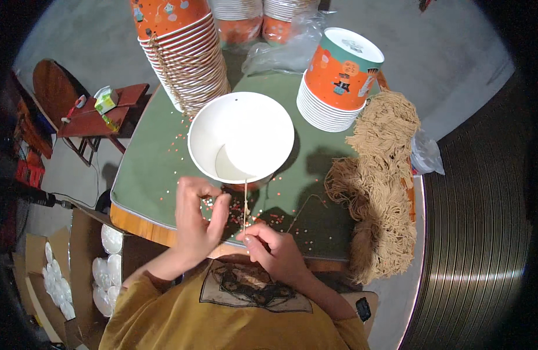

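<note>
**Hands threading a cord at a paper bucket**

The right hand (pixel 272 248) is pinching a thin cord (pixel 245 201), fingers clamped, its long axis running toward 12 o'clock to the white bucket (pixel 241 137) on the green table (pixel 158 157). The left hand (pixel 198 219), fingers curled together, is hovering at 9 o'clock of the cord, equally near.

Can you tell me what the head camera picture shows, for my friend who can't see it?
A person's right hand pinches a thin tan string running up to a big white paper bowl on a green table; the left hand is curled beside it. Stacked orange cups and a heap of tan strings sit nearby.
</note>
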The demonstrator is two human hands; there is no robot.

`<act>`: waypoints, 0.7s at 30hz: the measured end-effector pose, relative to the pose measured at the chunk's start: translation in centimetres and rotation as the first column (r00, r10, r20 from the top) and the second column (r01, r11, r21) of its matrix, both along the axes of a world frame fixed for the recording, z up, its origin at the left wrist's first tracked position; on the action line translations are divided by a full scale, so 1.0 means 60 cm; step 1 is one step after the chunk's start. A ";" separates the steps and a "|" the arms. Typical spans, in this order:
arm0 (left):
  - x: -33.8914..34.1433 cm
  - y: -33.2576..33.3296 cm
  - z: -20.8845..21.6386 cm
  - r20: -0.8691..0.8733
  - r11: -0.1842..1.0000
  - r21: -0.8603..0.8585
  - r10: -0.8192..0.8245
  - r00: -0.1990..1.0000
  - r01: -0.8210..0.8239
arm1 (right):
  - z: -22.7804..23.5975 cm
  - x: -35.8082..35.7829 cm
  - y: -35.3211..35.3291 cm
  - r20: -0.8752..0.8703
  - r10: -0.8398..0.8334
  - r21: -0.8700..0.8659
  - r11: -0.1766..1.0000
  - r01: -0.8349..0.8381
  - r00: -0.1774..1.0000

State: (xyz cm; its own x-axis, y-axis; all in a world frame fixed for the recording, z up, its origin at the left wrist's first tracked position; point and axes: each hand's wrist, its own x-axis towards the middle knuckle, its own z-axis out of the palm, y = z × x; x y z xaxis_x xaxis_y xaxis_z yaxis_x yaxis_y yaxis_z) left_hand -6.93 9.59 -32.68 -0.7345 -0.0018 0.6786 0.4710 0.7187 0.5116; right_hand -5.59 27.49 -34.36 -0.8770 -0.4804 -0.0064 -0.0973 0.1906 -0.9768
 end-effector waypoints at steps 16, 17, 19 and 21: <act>-0.014 0.031 0.001 0.344 0.322 0.931 -0.609 0.715 -0.174 | -0.027 0.007 -0.022 -0.331 0.194 0.100 0.980 -0.170 0.924; -0.018 0.032 -0.001 0.332 0.304 0.936 -0.605 0.723 -0.176 | -0.030 0.003 -0.024 -0.370 0.178 0.088 0.984 -0.157 0.912; -0.019 0.030 -0.006 0.320 0.284 0.942 -0.599 0.735 -0.178 | -0.030 0.001 -0.026 -0.409 0.166 0.077 0.986 -0.147 0.897; -0.020 0.025 -0.008 0.302 0.252 0.952 -0.673 0.675 -0.175 | -0.024 -0.001 -0.026 -0.266 0.181 0.063 0.983 -0.171 0.947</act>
